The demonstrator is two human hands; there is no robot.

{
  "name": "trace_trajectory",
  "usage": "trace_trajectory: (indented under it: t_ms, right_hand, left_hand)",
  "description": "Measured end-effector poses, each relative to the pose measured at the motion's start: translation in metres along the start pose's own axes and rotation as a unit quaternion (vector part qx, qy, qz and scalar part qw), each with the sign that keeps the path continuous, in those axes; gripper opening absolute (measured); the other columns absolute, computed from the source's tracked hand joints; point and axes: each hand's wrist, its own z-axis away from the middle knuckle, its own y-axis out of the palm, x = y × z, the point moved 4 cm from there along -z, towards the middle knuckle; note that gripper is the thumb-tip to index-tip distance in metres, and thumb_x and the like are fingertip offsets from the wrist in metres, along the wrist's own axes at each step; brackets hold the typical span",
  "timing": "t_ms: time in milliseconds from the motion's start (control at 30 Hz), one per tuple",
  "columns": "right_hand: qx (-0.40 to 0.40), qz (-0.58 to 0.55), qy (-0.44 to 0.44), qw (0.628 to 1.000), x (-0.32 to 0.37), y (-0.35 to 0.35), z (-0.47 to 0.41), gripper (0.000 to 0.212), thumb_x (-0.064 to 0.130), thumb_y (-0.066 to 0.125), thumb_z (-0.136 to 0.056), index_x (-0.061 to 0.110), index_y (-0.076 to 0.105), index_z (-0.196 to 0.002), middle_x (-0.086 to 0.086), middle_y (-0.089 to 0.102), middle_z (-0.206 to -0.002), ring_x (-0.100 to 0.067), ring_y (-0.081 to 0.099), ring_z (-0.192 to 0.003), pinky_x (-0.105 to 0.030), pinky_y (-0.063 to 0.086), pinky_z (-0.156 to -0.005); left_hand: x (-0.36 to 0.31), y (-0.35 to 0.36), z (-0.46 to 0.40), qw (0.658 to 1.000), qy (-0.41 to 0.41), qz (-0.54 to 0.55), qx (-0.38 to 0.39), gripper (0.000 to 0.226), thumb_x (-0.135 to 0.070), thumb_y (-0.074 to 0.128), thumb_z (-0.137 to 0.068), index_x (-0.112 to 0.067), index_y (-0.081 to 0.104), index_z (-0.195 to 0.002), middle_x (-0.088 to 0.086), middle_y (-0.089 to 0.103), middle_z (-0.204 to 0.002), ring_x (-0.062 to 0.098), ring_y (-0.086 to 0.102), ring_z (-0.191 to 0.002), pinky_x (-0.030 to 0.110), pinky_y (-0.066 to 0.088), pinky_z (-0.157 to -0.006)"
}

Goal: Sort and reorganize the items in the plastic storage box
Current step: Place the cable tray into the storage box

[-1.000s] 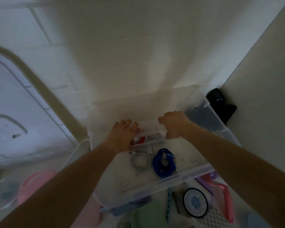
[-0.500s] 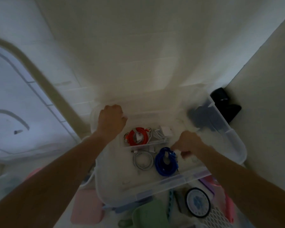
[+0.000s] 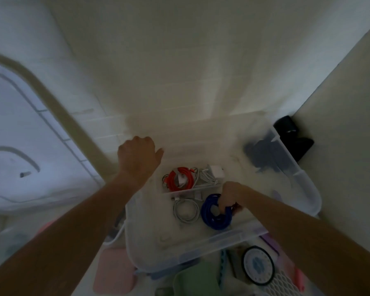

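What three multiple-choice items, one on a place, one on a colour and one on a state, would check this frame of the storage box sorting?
1. Where does the red cable coil lie in the clear storage box?
A. In the far compartment, beyond the divider
B. Under the blue coil
C. Outside the box on the floor

2. What colour is the coil that the right hand grips?
A. Green
B. Blue
C. Yellow

3. What is the left hand doing?
A. Lifting the grey cable coil
B. Holding the white charger
C. Resting curled at the box's far left rim, no item seen in it

Answers:
1 A: the red coil sits beside the white charger, past the divider from the grey cable coil.
2 B: the fingers curl around the blue cable coil.
3 C: the hand is at the rim, away from every cable.
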Motion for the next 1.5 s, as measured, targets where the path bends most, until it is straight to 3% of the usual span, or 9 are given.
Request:
trace_trajectory:
  t_ms: [133, 233, 367, 600, 933, 1133, 1300, 1400, 1500]
  right_hand:
    - [-0.086, -0.021, -0.051, 0.995, 0.000, -0.032, 0.036, 0.020, 0.015, 0.083, -0.066, 0.002, 0.068, -0.068, -0.008, 0.064, -0.057, -0.014, 0.061, -0.046, -0.022, 0.051, -0.046]
    - [-0.111, -0.125, -0.115, 0.979, 0.020, -0.052, 0.053, 0.027, 0.016, 0.086, -0.067, -0.003, 0.074, -0.082, -0.017, 0.072, -0.076, -0.019, 0.067, -0.059, -0.029, 0.059, -0.056]
    - [-0.169, -0.184, -0.205, 0.946, 0.069, -0.062, 0.042, 0.038, 0.022, 0.089, -0.066, -0.003, 0.072, -0.089, -0.020, 0.073, -0.087, -0.027, 0.071, -0.075, -0.035, 0.059, -0.068]
    - [-0.235, 0.001, -0.247, 0.940, 0.112, -0.043, 0.001, 0.047, 0.036, 0.080, -0.075, 0.000, 0.069, -0.102, -0.016, 0.071, -0.097, -0.029, 0.067, -0.085, -0.037, 0.057, -0.070]
    - [-0.244, -0.109, -0.185, 0.946, 0.091, -0.043, -0.006, 0.045, 0.036, 0.078, -0.078, 0.009, 0.052, -0.051, -0.004, 0.049, -0.047, -0.015, 0.048, -0.044, -0.023, 0.039, -0.044]
    - [-0.122, -0.415, -0.174, 0.884, 0.081, -0.028, 0.002, 0.015, 0.014, 0.076, -0.084, 0.004, 0.064, -0.083, -0.019, 0.070, -0.090, -0.030, 0.072, -0.085, -0.045, 0.061, -0.076]
    - [-0.201, -0.270, -0.188, 0.923, 0.091, -0.018, -0.002, 0.028, 0.028, 0.072, -0.087, 0.007, 0.055, -0.082, -0.026, 0.069, -0.093, -0.034, 0.070, -0.081, -0.045, 0.061, -0.069]
    - [-0.131, -0.344, -0.214, 0.905, 0.089, -0.019, -0.002, 0.029, 0.022, 0.073, -0.088, -0.002, 0.061, -0.101, -0.022, 0.067, -0.099, -0.022, 0.067, -0.074, -0.027, 0.057, -0.055]
    - [-0.088, -0.358, -0.219, 0.903, 0.081, -0.021, -0.008, 0.031, 0.018, 0.074, -0.087, -0.003, 0.064, -0.108, -0.022, 0.068, -0.102, -0.027, 0.069, -0.082, -0.036, 0.061, -0.069]
  left_hand:
    - [0.003, 0.021, -0.001, 0.996, 0.017, 0.082, 0.040, 0.051, -0.054, 0.041, -0.099, -0.011, 0.053, -0.074, 0.006, 0.057, -0.072, 0.027, 0.066, -0.076, 0.032, 0.045, -0.063]
    - [-0.004, 0.037, 0.004, 0.987, 0.085, 0.110, 0.081, 0.037, -0.044, 0.044, -0.100, -0.019, 0.067, -0.114, 0.008, 0.072, -0.101, 0.028, 0.066, -0.095, 0.038, 0.052, -0.082]
    - [-0.011, 0.045, 0.015, 0.969, 0.118, 0.175, 0.132, 0.059, -0.016, 0.055, -0.093, -0.028, 0.036, -0.148, 0.008, 0.071, -0.108, 0.027, 0.067, -0.096, 0.039, 0.056, -0.083]
    - [-0.014, 0.047, 0.021, 0.971, 0.121, 0.161, 0.133, 0.072, -0.003, 0.063, -0.083, -0.018, 0.034, -0.148, 0.011, 0.057, -0.126, 0.030, 0.060, -0.110, 0.037, 0.049, -0.086]
    - [-0.018, 0.075, 0.013, 0.952, 0.156, 0.143, 0.224, 0.050, -0.021, 0.061, -0.093, -0.017, 0.043, -0.139, 0.009, 0.065, -0.123, 0.030, 0.064, -0.105, 0.038, 0.052, -0.085]
    - [-0.017, 0.068, 0.003, 0.958, 0.112, 0.208, 0.162, 0.052, -0.010, 0.062, -0.088, -0.017, 0.046, -0.137, 0.010, 0.069, -0.115, 0.029, 0.066, -0.102, 0.040, 0.056, -0.083]
    - [-0.022, 0.066, 0.000, 0.960, 0.126, 0.202, 0.146, 0.044, -0.012, 0.067, -0.083, -0.014, 0.057, -0.126, 0.009, 0.065, -0.118, 0.027, 0.063, -0.103, 0.039, 0.054, -0.086]
    - [-0.016, 0.063, -0.001, 0.964, 0.105, 0.214, 0.121, 0.038, -0.014, 0.066, -0.085, -0.016, 0.062, -0.123, 0.007, 0.067, -0.115, 0.025, 0.064, -0.101, 0.037, 0.054, -0.083]
    - [-0.013, 0.061, -0.002, 0.968, 0.095, 0.213, 0.087, 0.030, -0.014, 0.063, -0.088, -0.018, 0.066, -0.117, 0.004, 0.067, -0.113, 0.022, 0.063, -0.097, 0.033, 0.050, -0.080]
